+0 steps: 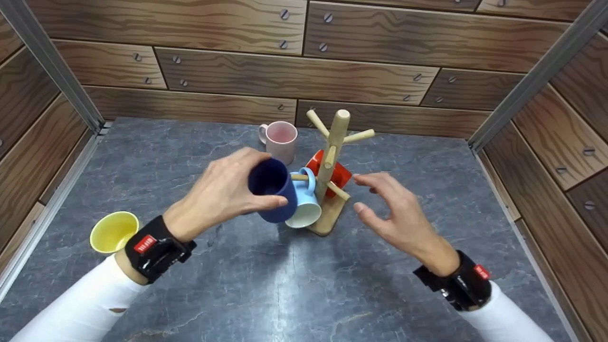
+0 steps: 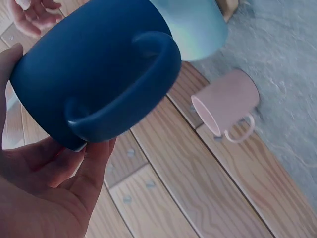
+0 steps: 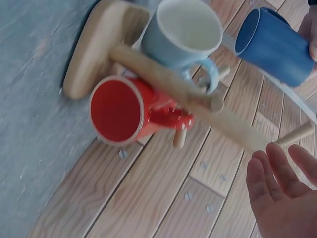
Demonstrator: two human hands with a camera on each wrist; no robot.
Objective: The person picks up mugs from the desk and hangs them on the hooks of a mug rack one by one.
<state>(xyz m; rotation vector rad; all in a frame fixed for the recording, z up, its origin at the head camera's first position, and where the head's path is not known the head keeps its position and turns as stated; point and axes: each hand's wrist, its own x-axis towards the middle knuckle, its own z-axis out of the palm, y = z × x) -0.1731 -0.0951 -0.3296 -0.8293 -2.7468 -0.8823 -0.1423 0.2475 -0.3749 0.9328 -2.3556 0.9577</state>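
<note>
Blue mug (image 1: 280, 209), mouth up, gripped in the left hand (image 1: 221, 185), left of the rack (image 1: 325, 176); handle points wristward, away from rack. Right hand (image 1: 396, 213), opposite side: fingers wide, nothing held. Light-blue mug (image 1: 305, 216) hangs between, likely obstructing; red mug (image 1: 341, 175) beyond, pink mug (image 1: 281, 147) behind.

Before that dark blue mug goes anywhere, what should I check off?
1. Dark blue mug held in the left hand: ok.
2. Its handle turned toward the wooden rack: not ok, it points away.
3. A bare upper peg on the rack: ok.
4. Light blue mug hanging on the rack: ok.
5. Gap between those two mugs, seen from the right wrist: ok.
6. Right hand free: ok.
</note>
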